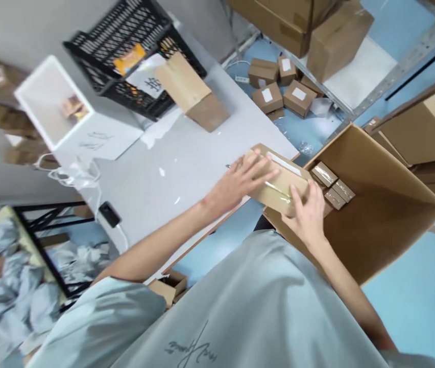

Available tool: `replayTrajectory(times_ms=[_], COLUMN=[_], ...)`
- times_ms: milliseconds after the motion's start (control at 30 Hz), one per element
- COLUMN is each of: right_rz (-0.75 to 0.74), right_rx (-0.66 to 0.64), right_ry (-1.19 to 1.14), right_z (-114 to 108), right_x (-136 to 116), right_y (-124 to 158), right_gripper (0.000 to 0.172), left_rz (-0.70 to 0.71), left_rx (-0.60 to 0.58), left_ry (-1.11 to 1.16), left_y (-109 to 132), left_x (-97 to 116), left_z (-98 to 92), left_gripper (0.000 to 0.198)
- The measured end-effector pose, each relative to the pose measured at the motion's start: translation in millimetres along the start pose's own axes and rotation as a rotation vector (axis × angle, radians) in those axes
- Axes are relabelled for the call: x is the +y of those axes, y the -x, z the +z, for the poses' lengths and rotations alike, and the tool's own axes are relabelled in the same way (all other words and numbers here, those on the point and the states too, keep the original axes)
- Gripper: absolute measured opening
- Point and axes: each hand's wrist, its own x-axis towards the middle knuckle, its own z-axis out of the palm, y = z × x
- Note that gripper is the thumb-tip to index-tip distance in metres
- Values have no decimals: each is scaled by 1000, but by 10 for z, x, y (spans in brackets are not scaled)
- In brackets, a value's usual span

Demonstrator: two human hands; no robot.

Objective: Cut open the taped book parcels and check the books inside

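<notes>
A wide white tabletop (187, 168) runs slantwise across the view, above a pale blue floor (424, 296). At its right edge stands a large open brown cardboard carton (386, 214), its mouth turned toward the person. At the tabletop's far end sits a black plastic lattice crate (98, 56), with a brown paper bag (192, 94) lying on its side just beside it. Small brown cardboard boxes with white labels (282, 89) lie scattered on the floor beyond.

A flat brown cardboard box (279, 186) rests on the tabletop's edge, touching the carton's rim. The left hand (240, 181) lies on top of it, its grip apart, fingers spread flat on the lid. The right hand (307, 217) has its grip clamped on the box's near end, fingers curled over the edge. A strip of clear tape runs across the lid between the two hands. Inside the carton, near the right hand, a few small brown packs (332, 184) lie side by side.
</notes>
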Motion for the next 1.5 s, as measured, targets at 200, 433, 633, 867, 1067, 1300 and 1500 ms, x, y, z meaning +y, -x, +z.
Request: replayTrajectory(times_ms=[200, 433, 633, 867, 1067, 1300, 1500], right_rz=[-67, -146, 89, 836, 984, 875, 838], right_rx=[-203, -156, 101, -25, -264, -325, -336], right_ry=[-238, -488, -535, -337, -244, -171, -126], right_z=[667, 1309, 1353, 2020, 3498, 5067, 5689], right_x=[-1171, -1394, 37, 2334, 4069, 5645, 6336], right_y=[-1433, -1312, -261, 752, 678, 411, 27], right_gripper=[112, 93, 56, 71, 112, 118, 86], left_rz=[-424, -286, 151, 346, 254, 302, 263], left_rx=[17, 16, -51, -441, -604, -575, -497], left_ry=[20, -35, 102, 130, -10, -12, 28], left_y=[167, -421, -1585, -2952, -4019, -5157, -5849], left_x=[-1064, -649, 702, 1804, 1629, 1561, 1780], left_z=[144, 279, 1034, 2896, 4734, 6334, 7346], left_gripper=[81, 72, 62, 65, 78, 91, 106])
